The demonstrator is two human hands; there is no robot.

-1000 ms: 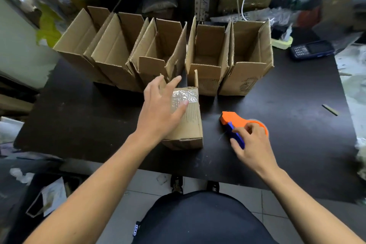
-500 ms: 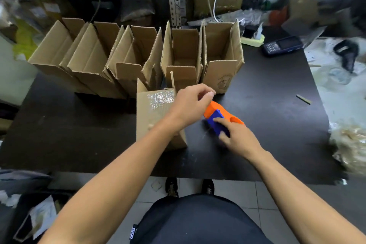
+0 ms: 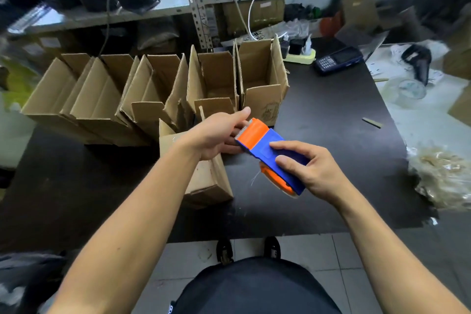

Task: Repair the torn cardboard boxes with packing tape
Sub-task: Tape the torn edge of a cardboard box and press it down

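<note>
An orange and blue tape dispenser (image 3: 270, 150) is lifted above the black table (image 3: 331, 166), gripped around its rear by my right hand (image 3: 313, 173). My left hand (image 3: 216, 135) pinches at the serrated front end of the dispenser, thumb on top and fingers beneath. Below my left wrist lies a small closed cardboard box (image 3: 206, 183) on its side, partly hidden by my arm. Behind it stands a row of several open cardboard boxes (image 3: 142, 92) with flaps up, touching one another.
A dark handheld device (image 3: 337, 60) and a pale yellow tray (image 3: 300, 55) sit at the table's back right. Crumpled plastic wrap (image 3: 443, 176) lies off the right edge. Metal shelving (image 3: 196, 5) rises behind the boxes. A small strip (image 3: 372, 123) lies on the table's right side.
My right hand has lifted the dispenser off the table. My left hand left the small box and came over to the dispenser's front end. The view has shifted left and down.
</note>
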